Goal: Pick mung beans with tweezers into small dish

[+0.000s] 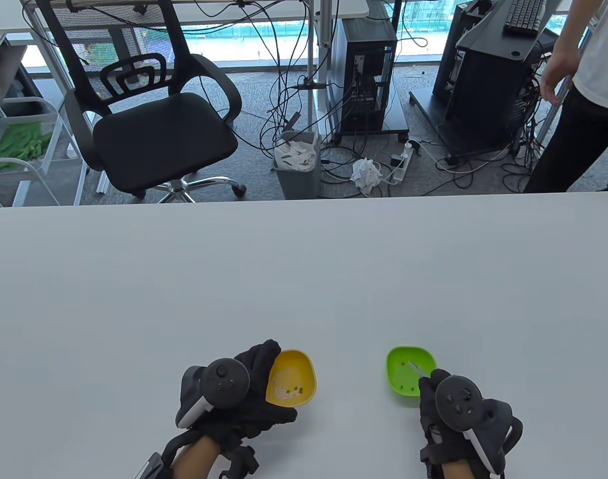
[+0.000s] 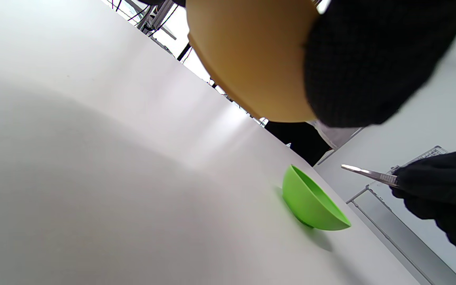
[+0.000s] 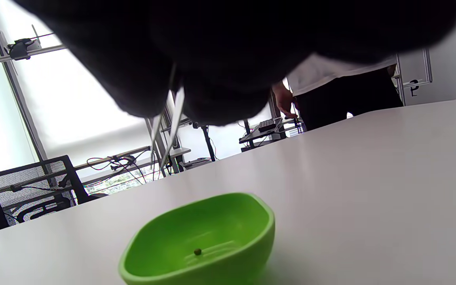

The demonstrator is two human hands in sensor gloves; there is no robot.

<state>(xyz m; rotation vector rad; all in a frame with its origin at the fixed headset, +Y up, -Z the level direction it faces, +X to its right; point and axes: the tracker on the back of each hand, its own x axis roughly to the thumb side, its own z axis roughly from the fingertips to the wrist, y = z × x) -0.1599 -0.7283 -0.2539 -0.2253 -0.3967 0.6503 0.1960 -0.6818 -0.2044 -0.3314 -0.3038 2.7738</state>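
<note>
My left hand (image 1: 244, 394) grips a yellow dish (image 1: 291, 376) and holds it tilted above the table; a few dark mung beans (image 1: 295, 389) lie in it. In the left wrist view the dish's underside (image 2: 251, 59) hangs off the table. My right hand (image 1: 458, 414) holds metal tweezers (image 1: 417, 368), tips over the green dish (image 1: 408, 370). The right wrist view shows the tweezer arms (image 3: 168, 134) slightly apart above the green dish (image 3: 200, 241), with one bean (image 3: 197, 251) lying inside. I see no bean between the tips.
The white table (image 1: 304, 279) stretches far ahead of both dishes. Beyond its far edge stand an office chair (image 1: 154, 115), a waste bin (image 1: 297, 162) and a person (image 1: 583, 95) at the right.
</note>
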